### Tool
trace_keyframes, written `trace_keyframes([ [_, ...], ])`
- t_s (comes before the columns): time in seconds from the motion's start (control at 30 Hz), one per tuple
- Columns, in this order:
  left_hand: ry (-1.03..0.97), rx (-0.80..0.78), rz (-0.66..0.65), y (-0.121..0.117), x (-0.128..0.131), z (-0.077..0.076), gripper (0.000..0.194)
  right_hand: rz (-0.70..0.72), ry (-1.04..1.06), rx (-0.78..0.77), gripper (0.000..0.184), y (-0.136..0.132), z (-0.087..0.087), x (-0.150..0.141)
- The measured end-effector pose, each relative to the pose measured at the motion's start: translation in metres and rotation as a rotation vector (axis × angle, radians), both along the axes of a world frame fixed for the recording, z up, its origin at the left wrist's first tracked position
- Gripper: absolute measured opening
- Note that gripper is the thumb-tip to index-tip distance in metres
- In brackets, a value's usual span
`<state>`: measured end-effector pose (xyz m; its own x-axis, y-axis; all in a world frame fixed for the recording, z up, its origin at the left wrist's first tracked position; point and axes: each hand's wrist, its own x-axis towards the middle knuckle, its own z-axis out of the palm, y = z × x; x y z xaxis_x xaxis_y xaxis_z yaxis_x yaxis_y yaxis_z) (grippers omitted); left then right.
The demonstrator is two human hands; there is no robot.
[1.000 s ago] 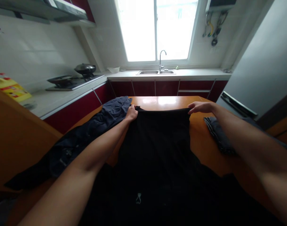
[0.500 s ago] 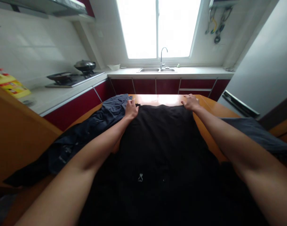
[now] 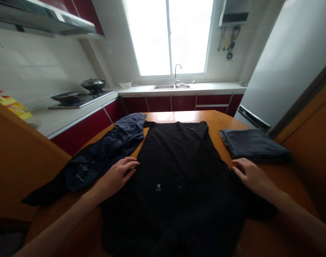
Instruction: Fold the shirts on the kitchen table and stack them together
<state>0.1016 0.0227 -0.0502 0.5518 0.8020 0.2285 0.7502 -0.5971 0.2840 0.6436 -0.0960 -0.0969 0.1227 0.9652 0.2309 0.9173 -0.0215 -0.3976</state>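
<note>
On table [image 3: 219, 123], black garment [image 3: 176, 153] lengthwise toward window [image 3: 189, 39]

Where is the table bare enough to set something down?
The orange wooden table is bare along its far edge, beyond the spread black cloth garment, and between that and the folded grey cloth. Crowded: the middle, and the left, under the crumpled navy cloth garment.

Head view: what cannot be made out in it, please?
In the head view:
- Black garment: near end, cut off by the bottom edge.
- Pale mark on it: too small to identify.
- Yellow bottle: partly hidden by the orange panel.
- Outside the window: washed out by glare.
</note>
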Motion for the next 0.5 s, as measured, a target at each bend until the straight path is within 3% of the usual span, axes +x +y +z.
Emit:
trace_keyframes([
  [0.13,-0.052,-0.002,0.18,-0.031,-0.053,-0.025,0.049,-0.236,0.031,-0.005,0.038,-0.064,-0.021,0.02],
  [0.27,-0.017,0.063,0.296,-0.047,-0.072,-0.049,0.056,-0.274,0.157,-0.076,0.033,-0.087,-0.023,0.01],
  [0.37,-0.048,0.078,0.332,-0.052,-0.068,-0.048,0.055,-0.212,0.288,-0.01,0.028,-0.091,0.004,-0.001],
  [0.5,-0.185,0.069,0.308,-0.06,-0.061,-0.031,0.05,-0.269,0.354,0.237,0.031,-0.098,0.055,-0.003],
])
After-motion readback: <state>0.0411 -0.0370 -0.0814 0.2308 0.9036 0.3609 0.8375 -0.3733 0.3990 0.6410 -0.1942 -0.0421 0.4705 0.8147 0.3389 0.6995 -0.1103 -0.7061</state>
